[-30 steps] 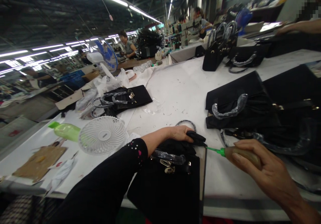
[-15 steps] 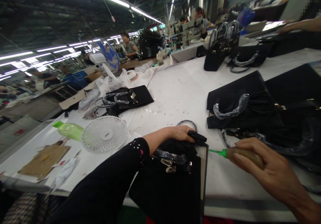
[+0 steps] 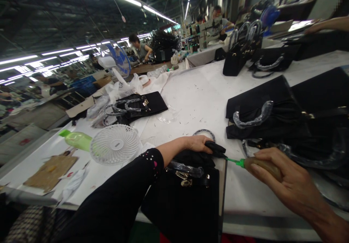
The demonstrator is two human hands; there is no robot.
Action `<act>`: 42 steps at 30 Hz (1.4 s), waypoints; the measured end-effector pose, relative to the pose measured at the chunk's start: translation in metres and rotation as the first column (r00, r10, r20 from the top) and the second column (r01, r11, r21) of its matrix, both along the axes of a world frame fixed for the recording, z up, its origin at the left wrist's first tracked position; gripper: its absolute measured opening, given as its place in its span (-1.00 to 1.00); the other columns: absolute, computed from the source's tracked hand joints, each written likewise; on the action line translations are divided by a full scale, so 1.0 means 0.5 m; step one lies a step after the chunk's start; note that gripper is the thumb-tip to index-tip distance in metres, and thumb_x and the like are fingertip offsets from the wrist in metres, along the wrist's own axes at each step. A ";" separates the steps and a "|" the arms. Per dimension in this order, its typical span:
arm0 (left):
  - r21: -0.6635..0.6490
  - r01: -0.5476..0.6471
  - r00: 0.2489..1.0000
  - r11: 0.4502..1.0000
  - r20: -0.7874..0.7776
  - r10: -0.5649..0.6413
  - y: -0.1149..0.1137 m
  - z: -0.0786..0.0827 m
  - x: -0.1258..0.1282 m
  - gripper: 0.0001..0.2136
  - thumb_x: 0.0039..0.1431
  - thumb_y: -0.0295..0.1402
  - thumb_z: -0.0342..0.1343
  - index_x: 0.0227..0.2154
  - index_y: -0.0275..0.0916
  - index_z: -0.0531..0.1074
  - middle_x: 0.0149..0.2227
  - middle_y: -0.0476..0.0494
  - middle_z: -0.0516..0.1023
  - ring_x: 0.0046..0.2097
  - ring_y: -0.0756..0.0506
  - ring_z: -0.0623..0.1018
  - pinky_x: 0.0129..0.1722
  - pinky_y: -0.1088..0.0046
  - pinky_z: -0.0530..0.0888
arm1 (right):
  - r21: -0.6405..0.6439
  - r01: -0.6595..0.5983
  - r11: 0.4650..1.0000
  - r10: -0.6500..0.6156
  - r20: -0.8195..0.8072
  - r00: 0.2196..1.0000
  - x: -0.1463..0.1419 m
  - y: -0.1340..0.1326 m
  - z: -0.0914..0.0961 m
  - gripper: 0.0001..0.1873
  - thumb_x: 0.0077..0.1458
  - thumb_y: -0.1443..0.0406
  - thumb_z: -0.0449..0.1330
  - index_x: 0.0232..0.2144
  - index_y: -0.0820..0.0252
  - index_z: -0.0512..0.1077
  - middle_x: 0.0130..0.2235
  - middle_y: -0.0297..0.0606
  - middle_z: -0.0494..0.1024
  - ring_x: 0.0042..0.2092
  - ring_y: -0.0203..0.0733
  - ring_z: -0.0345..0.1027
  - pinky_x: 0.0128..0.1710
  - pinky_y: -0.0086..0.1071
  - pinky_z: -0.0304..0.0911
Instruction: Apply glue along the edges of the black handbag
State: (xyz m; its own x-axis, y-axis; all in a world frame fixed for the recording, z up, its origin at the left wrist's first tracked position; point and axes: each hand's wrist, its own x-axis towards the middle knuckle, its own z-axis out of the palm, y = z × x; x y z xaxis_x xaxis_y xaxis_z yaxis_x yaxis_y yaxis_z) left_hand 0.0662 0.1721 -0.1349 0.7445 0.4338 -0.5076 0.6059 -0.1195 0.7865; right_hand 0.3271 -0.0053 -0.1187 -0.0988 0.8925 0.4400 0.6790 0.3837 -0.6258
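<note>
A black handbag (image 3: 178,203) lies flat on the white tabletop (image 3: 196,79), its side edge running straight from far to near, and the frame cuts off its near end. Its clear-wrapped handle (image 3: 185,169) lies across it beside gold clasps (image 3: 182,178), and a second looped handle (image 3: 204,133) stands just behind it.

The left hand (image 3: 197,144), in a black dotted sleeve (image 3: 152,163), lies on the bag's far edge, fingers together and reaching to a short black tab (image 3: 215,148). Whether it grips or only presses, I cannot tell.

The right hand (image 3: 283,175) is well apart from the left and clamped around the tan handle of a slim hand tool (image 3: 261,164), either an awl or a screwdriver. The tool's long axis lies almost level, its green-collared shaft (image 3: 236,162) pointing left at the tab, with the tip meeting the tab's end.

At least five other black handbags can be counted: two in a heap just right of the bag, one flat beyond it to the left, and two farther off. Left of the bag sits one white desk fan (image 3: 115,149). A co-worker's hand (image 3: 313,29) rests far beyond the bag, at the upper right.
</note>
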 end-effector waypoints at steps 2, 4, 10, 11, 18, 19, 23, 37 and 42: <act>0.005 0.004 1.000 1.000 0.001 -0.004 0.001 -0.004 -0.001 -0.80 0.01 -0.47 0.22 -0.24 -0.26 0.57 -0.37 0.03 0.56 -0.33 -0.01 0.48 -0.25 0.51 0.41 | -0.032 0.012 0.999 -0.011 0.010 1.000 0.004 -0.005 0.003 -0.78 0.23 0.03 0.20 -0.18 -0.03 0.43 -0.20 -0.34 0.53 -0.20 -0.09 0.45 -0.24 -0.26 0.29; 0.013 0.007 1.000 1.000 0.001 -0.007 0.001 -0.008 -0.002 -0.79 0.02 -0.47 0.22 -0.23 -0.26 0.57 -0.36 0.02 0.56 -0.33 -0.01 0.48 -0.25 0.50 0.41 | -0.026 0.021 0.999 -0.021 0.001 1.000 0.006 -0.009 0.006 -0.77 0.22 0.03 0.20 -0.17 -0.04 0.43 -0.19 -0.34 0.53 -0.22 -0.09 0.45 -0.26 -0.25 0.30; 0.057 0.020 1.000 0.998 0.003 -0.020 0.002 -0.008 -0.002 -0.80 0.02 -0.46 0.23 -0.24 -0.26 0.57 -0.33 0.00 0.58 -0.30 -0.02 0.49 -0.22 0.49 0.41 | -0.003 -0.006 1.000 0.005 -0.036 0.999 0.005 -0.007 -0.010 -0.81 0.24 0.07 0.20 -0.17 -0.04 0.42 -0.18 -0.33 0.53 -0.17 -0.08 0.45 -0.20 -0.24 0.32; 0.063 0.022 1.000 0.998 0.001 -0.022 0.002 -0.007 -0.002 -0.80 0.02 -0.47 0.23 -0.24 -0.26 0.57 -0.32 0.00 0.58 -0.29 -0.02 0.49 -0.21 0.50 0.41 | -0.033 -0.027 0.999 0.026 -0.031 0.999 0.007 -0.007 -0.014 -0.81 0.23 0.06 0.21 -0.17 -0.04 0.42 -0.18 -0.33 0.53 -0.18 -0.08 0.45 -0.22 -0.25 0.32; 0.079 0.036 0.999 0.996 -0.016 -0.035 0.000 -0.003 -0.001 -0.80 0.03 -0.48 0.22 -0.24 -0.26 0.57 -0.32 0.00 0.58 -0.28 -0.02 0.50 -0.19 0.50 0.40 | -0.035 -0.013 0.999 0.011 -0.066 0.998 0.022 -0.011 -0.027 -0.81 0.23 0.07 0.21 -0.16 -0.04 0.43 -0.14 -0.31 0.53 -0.13 -0.04 0.46 -0.15 -0.22 0.34; 0.082 0.037 0.999 0.996 -0.018 -0.036 0.000 -0.003 -0.001 -0.82 0.04 -0.48 0.22 -0.25 -0.25 0.57 -0.33 0.01 0.58 -0.28 -0.02 0.49 -0.20 0.50 0.40 | -0.046 -0.030 0.998 0.027 -0.065 0.998 0.023 -0.011 -0.028 -0.81 0.23 0.07 0.22 -0.16 -0.04 0.43 -0.13 -0.31 0.53 -0.12 -0.05 0.46 -0.15 -0.22 0.35; 0.091 0.038 0.999 0.995 -0.020 -0.036 0.002 -0.005 -0.001 -0.85 0.04 -0.46 0.23 -0.28 -0.26 0.56 -0.35 0.01 0.56 -0.29 -0.01 0.48 -0.19 0.50 0.40 | -0.096 -0.106 0.990 0.100 -0.059 0.993 0.024 -0.012 -0.030 -0.82 0.21 0.10 0.24 -0.18 -0.03 0.45 -0.13 -0.30 0.54 -0.15 -0.07 0.48 -0.20 -0.27 0.38; 0.036 0.022 1.000 0.999 -0.004 -0.022 -0.005 0.000 0.000 -0.80 0.04 -0.48 0.20 -0.22 -0.29 0.54 -0.33 0.00 0.55 -0.31 -0.01 0.48 -0.23 0.51 0.41 | -0.083 -0.104 0.991 0.094 -0.116 0.989 0.017 -0.044 -0.041 -0.87 0.20 0.16 0.26 -0.19 -0.01 0.47 -0.13 -0.28 0.56 -0.13 -0.07 0.50 -0.18 -0.30 0.44; 0.044 0.023 1.000 0.999 -0.004 -0.023 -0.004 0.001 0.001 -0.79 0.02 -0.47 0.20 -0.23 -0.28 0.55 -0.34 0.00 0.56 -0.30 -0.02 0.48 -0.22 0.49 0.41 | -0.100 -0.152 0.983 0.141 -0.105 0.984 0.016 -0.048 -0.037 -0.87 0.21 0.18 0.25 -0.17 -0.03 0.47 -0.12 -0.29 0.57 -0.12 -0.08 0.51 -0.17 -0.31 0.44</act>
State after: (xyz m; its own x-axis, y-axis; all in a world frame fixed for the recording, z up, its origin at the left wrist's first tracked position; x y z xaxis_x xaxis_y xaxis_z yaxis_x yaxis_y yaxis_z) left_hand 0.0669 0.1702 -0.1345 0.7528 0.4383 -0.4911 0.6055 -0.1683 0.7779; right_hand 0.3350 -0.0295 -0.1371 -0.1934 0.9140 0.3565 0.5541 0.4017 -0.7291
